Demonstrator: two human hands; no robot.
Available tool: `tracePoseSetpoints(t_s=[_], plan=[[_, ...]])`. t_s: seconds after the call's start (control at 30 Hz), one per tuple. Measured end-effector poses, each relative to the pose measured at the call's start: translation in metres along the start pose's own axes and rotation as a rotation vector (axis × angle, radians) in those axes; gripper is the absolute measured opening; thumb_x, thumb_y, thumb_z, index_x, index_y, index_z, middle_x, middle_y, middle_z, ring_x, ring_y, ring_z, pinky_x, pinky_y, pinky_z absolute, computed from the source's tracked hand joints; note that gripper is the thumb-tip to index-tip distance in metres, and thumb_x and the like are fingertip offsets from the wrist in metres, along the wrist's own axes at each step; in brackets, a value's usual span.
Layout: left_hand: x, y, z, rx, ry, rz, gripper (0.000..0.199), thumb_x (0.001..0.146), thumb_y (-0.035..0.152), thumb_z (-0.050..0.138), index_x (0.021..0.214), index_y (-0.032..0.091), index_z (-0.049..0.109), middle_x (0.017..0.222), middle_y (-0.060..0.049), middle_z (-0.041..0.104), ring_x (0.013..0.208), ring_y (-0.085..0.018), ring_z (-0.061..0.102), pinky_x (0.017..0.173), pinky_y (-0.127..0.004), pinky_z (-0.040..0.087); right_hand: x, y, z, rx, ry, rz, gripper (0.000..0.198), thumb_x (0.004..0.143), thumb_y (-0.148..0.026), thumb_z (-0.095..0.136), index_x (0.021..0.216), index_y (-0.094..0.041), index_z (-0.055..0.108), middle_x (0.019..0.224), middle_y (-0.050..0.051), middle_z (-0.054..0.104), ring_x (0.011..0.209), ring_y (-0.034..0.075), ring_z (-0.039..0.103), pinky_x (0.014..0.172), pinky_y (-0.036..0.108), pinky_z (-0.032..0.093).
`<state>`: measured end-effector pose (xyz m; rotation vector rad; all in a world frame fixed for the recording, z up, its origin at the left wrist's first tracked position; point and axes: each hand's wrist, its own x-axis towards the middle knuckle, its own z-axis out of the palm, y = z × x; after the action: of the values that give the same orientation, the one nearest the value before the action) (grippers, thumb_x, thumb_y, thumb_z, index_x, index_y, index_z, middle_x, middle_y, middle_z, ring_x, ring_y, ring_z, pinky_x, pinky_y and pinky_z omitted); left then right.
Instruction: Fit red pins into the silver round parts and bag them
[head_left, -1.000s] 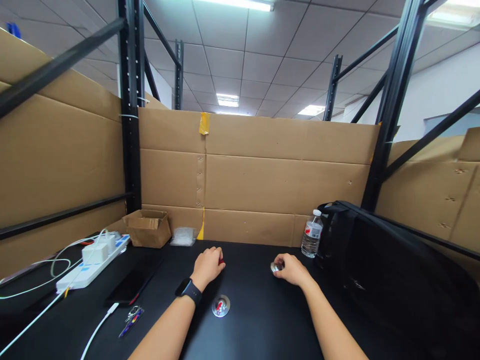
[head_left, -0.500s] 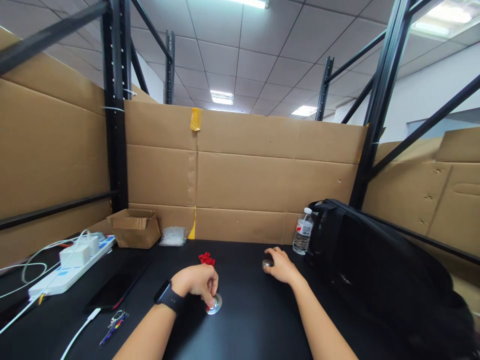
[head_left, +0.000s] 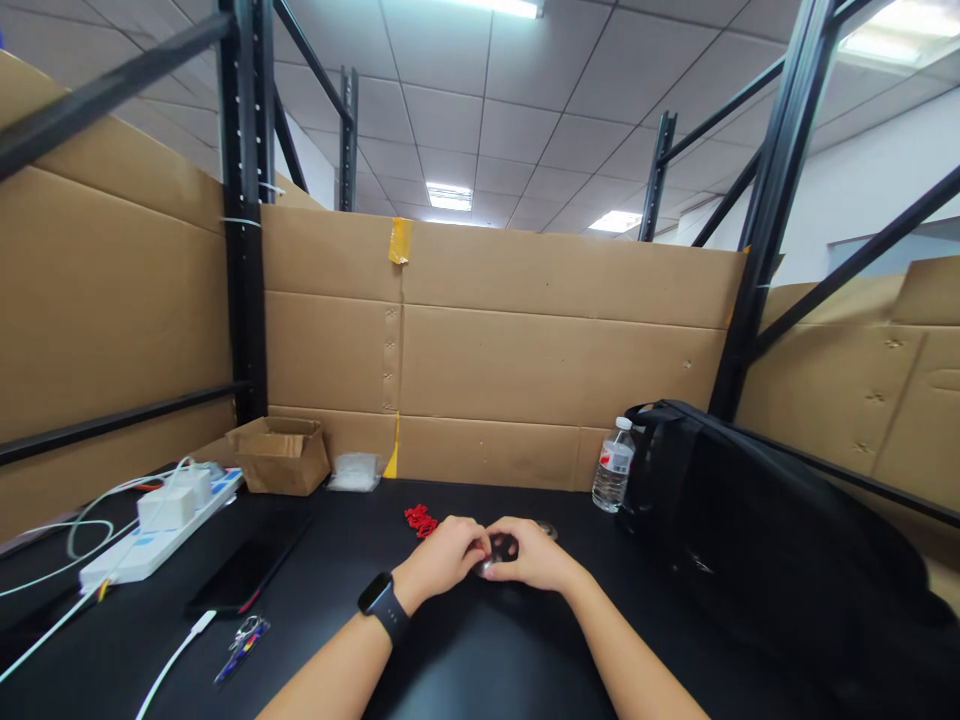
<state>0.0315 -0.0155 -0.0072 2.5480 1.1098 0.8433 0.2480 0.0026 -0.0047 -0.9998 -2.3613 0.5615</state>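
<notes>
Head view: right hand [head_left: 535, 554] fingers clamped metal disc [head_left: 484, 569]; left hand [head_left: 441, 556] closure was indeterminable; red pieces [head_left: 421, 521] lay at disc's 10 o'clock.

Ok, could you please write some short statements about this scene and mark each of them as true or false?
1. A small shiny object is between the left hand and the right hand. True.
2. Both arms are bare. False: a dark watch is on the left wrist.
3. The bottle stands upright beside the black bag. True.
4. Nothing red is in view. False: red pieces lie just beyond the left hand.
5. The keyring is nearer to the right hand than to the left. False: it is nearer to the left.
</notes>
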Motion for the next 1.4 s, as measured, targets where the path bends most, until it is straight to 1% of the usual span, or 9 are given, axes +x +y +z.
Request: tracePoseSetpoints(t_s=[0.37,0.47,0.6,0.73,0.87,1.03,1.2,1.3,1.4], plan=[[0.005,0.015,-0.004,-0.235,0.360,0.022,0.015,0.093,0.022,0.056,0.100,0.020,0.069,0.092,-0.003,0.070,0.085,-0.016,0.065,0.080,-0.027,0.049,0.002,-0.007,-0.009,0.015,0.121,-0.004,0.039,0.064,-0.045,0.089,0.094,-0.021,0.081,0.083,0.002,0.075,0.075,0.019,0.064,0.070,0.028,0.044],[0.006,0.013,-0.007,-0.263,0.484,-0.060,0.010,0.092,0.022,0.056,0.094,0.019,0.065,0.083,-0.001,0.068,0.077,-0.015,0.064,0.075,-0.026,0.049,0.003,-0.003,-0.015,0.157,0.267,0.080,0.041,0.075,-0.053,0.080,0.098,-0.019,0.080,0.082,0.006,0.076,0.071,0.020,0.065,0.067,0.030,0.047],[0.006,0.015,-0.007,-0.322,0.419,-0.066,0.010,0.091,0.023,0.058,0.092,0.019,0.068,0.082,-0.001,0.071,0.073,-0.015,0.066,0.071,-0.025,0.051,0.008,0.001,-0.012,0.501,0.399,0.126,0.050,0.089,-0.063,0.060,0.108,-0.017,0.071,0.091,0.009,0.076,0.065,0.017,0.065,0.054,0.027,0.044],[0.006,0.021,-0.001,-0.370,0.380,0.012,0.017,0.087,0.023,0.065,0.103,0.021,0.071,0.099,-0.004,0.076,0.088,-0.017,0.071,0.083,-0.027,0.054,0.012,-0.004,0.002,0.662,0.271,0.097,0.050,0.088,-0.059,0.064,0.119,-0.020,0.062,0.086,0.005,0.073,0.062,0.015,0.066,0.050,0.022,0.039],[0.006,0.019,0.004,-0.353,0.407,0.020,0.009,0.086,0.020,0.066,0.093,0.021,0.072,0.088,-0.003,0.075,0.082,-0.017,0.071,0.081,-0.027,0.054,0.011,-0.011,0.010,0.714,0.129,0.041,0.046,0.085,-0.049,0.073,0.120,-0.022,0.063,0.095,0.005,0.073,0.070,0.014,0.067,0.056,0.023,0.044],[0.006,0.015,0.008,-0.351,0.408,-0.013,0.010,0.082,0.014,0.068,0.084,0.021,0.074,0.084,-0.001,0.076,0.079,-0.017,0.071,0.078,-0.026,0.053,0.007,-0.004,0.008,0.812,0.108,0.036,0.054,0.069,-0.033,0.090,0.114,-0.021,0.063,0.100,0.004,0.074,0.077,0.015,0.069,0.075,0.030,0.054],[0.007,0.021,0.014,-0.431,0.443,-0.066,0.010,0.076,0.012,0.068,0.082,0.019,0.071,0.081,-0.001,0.075,0.076,-0.016,0.070,0.075,-0.024,0.053,0.008,-0.007,0.009,0.794,0.098,0.046,0.052,0.071,-0.036,0.088,0.113,-0.021,0.061,0.100,0.006,0.075,0.082,0.018,0.072,0.079,0.034,0.055],[0.009,0.020,0.010,-0.366,0.492,-0.092,0.007,0.076,0.013,0.065,0.078,0.019,0.068,0.074,0.001,0.072,0.070,-0.014,0.067,0.070,-0.022,0.050,0.010,-0.011,0.006,0.752,0.213,0.026,0.052,0.074,-0.040,0.086,0.115,-0.021,0.061,0.104,0.008,0.073,0.084,0.019,0.071,0.078,0.033,0.055],[0.010,0.012,-0.002,-0.234,0.558,-0.101,0.009,0.077,0.012,0.059,0.076,0.019,0.065,0.073,0.001,0.069,0.069,-0.013,0.065,0.070,-0.023,0.049,0.011,-0.005,-0.007,0.704,0.496,0.040,0.056,0.076,-0.047,0.081,0.120,-0.022,0.057,0.108,0.009,0.070,0.081,0.018,0.068,0.067,0.029,0.053]])
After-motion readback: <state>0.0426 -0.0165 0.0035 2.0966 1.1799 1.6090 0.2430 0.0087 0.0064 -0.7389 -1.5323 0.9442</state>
